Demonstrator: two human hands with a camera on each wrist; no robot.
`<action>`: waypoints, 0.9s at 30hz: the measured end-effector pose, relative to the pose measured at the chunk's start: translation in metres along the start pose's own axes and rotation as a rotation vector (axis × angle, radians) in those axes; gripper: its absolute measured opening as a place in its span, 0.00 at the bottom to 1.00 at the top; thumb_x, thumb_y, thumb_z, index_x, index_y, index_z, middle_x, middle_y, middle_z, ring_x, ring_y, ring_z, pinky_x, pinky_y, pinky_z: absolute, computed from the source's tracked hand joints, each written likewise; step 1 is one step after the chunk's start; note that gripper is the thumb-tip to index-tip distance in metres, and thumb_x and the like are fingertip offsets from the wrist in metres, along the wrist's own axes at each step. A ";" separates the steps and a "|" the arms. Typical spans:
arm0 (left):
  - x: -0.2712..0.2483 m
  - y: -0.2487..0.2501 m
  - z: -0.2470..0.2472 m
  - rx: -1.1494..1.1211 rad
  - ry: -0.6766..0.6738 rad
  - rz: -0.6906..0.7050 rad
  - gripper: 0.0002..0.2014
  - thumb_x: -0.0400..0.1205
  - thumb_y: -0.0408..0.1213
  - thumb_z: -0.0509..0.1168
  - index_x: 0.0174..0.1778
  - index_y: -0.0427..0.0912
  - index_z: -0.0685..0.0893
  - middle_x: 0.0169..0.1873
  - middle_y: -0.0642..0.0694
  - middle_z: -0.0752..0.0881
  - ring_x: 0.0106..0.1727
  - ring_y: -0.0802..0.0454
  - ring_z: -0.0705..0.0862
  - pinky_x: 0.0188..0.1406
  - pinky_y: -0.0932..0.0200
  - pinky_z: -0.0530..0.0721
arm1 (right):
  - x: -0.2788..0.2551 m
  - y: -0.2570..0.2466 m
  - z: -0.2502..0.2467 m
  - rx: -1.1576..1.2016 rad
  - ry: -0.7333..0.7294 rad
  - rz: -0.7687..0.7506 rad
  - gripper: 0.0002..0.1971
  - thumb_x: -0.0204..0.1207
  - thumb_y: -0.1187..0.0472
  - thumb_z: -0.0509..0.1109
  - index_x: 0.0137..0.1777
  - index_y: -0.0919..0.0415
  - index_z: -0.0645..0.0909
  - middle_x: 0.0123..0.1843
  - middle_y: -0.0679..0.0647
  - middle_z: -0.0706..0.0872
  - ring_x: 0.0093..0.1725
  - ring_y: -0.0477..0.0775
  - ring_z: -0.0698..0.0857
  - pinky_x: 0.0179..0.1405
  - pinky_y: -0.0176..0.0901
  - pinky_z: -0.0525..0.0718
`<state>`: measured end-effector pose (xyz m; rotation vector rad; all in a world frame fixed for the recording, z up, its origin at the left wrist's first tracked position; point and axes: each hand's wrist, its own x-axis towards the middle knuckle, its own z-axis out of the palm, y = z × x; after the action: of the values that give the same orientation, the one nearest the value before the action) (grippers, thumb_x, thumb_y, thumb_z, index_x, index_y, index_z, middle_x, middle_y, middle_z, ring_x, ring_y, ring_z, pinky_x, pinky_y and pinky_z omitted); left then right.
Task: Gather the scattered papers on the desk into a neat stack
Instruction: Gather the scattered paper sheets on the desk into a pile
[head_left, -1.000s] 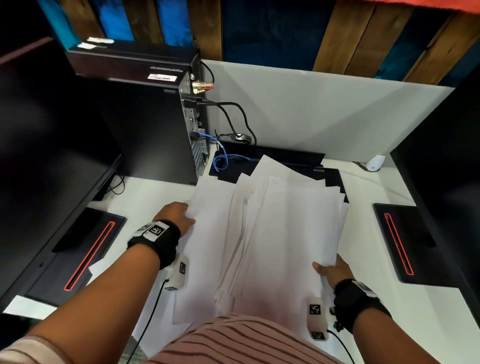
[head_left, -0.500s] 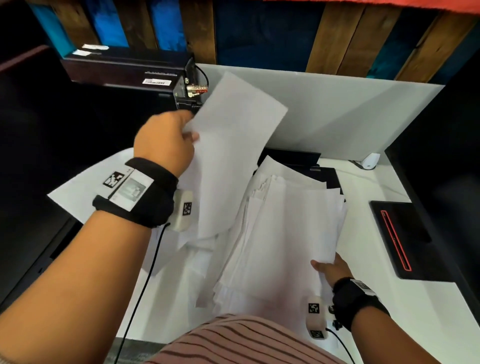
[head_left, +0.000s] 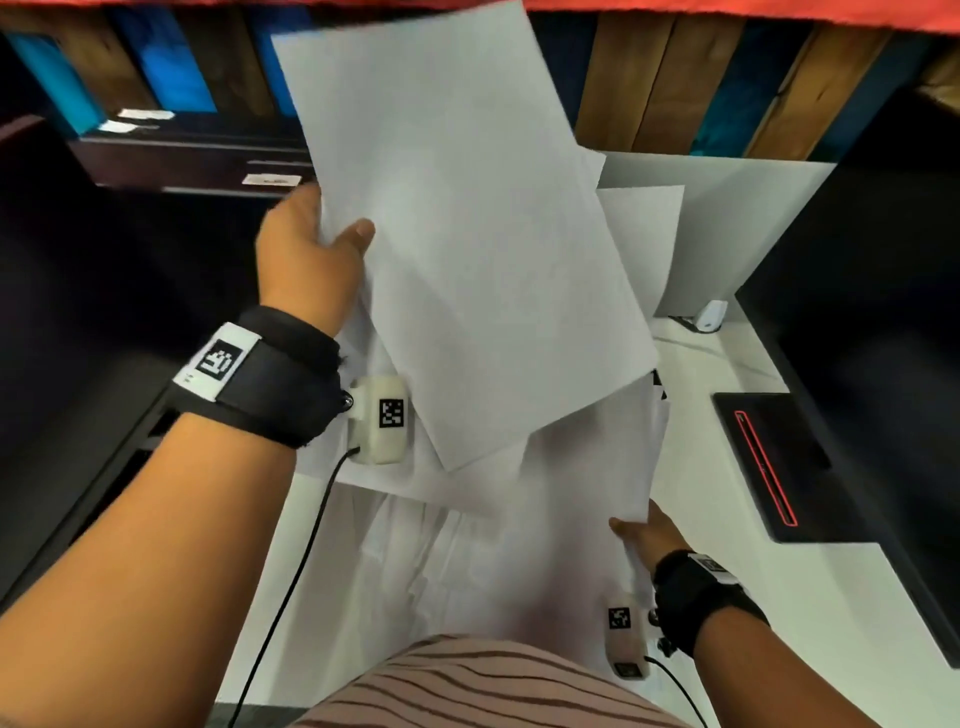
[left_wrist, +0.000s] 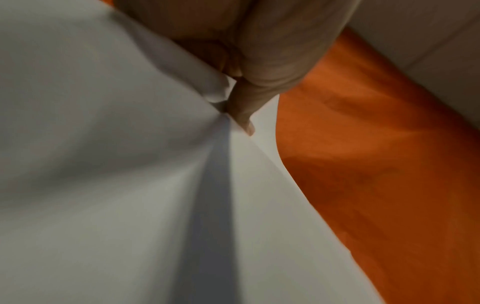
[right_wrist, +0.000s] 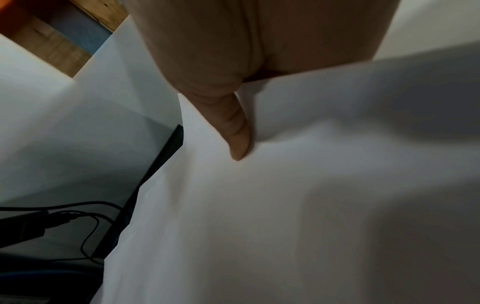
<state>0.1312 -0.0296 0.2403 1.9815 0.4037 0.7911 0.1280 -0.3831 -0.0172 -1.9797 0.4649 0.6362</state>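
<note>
My left hand (head_left: 317, 249) holds a few white sheets (head_left: 467, 234) raised high above the desk, thumb on top and fingers hidden behind them. The left wrist view shows the thumb (left_wrist: 246, 115) pinching the sheets' (left_wrist: 130, 185) edge. Below them a loose pile of white papers (head_left: 519, 545) lies fanned out on the white desk (head_left: 727, 597). My right hand (head_left: 641, 532) grips that pile at its right edge; in the right wrist view its thumb (right_wrist: 233, 133) presses on the top sheet (right_wrist: 285, 205), with the fingers hidden under the paper.
A black monitor (head_left: 872, 322) with a red-lined base (head_left: 769, 467) stands at the right. Another dark monitor (head_left: 78, 338) fills the left side. A black computer case (head_left: 197, 161) and a white partition (head_left: 727, 218) stand behind the papers. Cables (right_wrist: 78, 216) lie at the back.
My left hand has lifted sheets off the left of the pile and carried them up and to the right, over the pile. The right hand has stayed at the pile's right edge.
</note>
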 end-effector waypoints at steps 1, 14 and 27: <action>-0.003 -0.010 0.008 -0.017 -0.013 -0.045 0.16 0.79 0.30 0.68 0.64 0.38 0.81 0.58 0.50 0.85 0.59 0.54 0.84 0.62 0.62 0.82 | 0.001 0.000 -0.001 0.016 -0.003 0.005 0.23 0.77 0.69 0.69 0.72 0.67 0.72 0.65 0.67 0.81 0.55 0.59 0.79 0.62 0.49 0.76; -0.122 -0.144 0.089 0.113 -0.229 -0.676 0.23 0.82 0.25 0.57 0.74 0.29 0.66 0.70 0.30 0.76 0.70 0.34 0.76 0.72 0.48 0.72 | -0.007 -0.005 -0.008 0.151 0.046 0.160 0.29 0.86 0.45 0.50 0.80 0.64 0.63 0.79 0.63 0.68 0.78 0.63 0.69 0.79 0.55 0.64; -0.137 -0.181 0.075 0.276 -0.582 -0.714 0.08 0.82 0.38 0.64 0.54 0.40 0.80 0.52 0.34 0.86 0.56 0.33 0.85 0.58 0.37 0.84 | -0.005 -0.014 -0.006 0.086 0.097 0.146 0.28 0.87 0.49 0.47 0.79 0.70 0.62 0.80 0.65 0.66 0.80 0.61 0.64 0.77 0.43 0.57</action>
<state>0.0869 -0.0636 0.0075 1.9944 0.8248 -0.3004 0.1332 -0.3818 -0.0021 -1.9129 0.6902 0.6014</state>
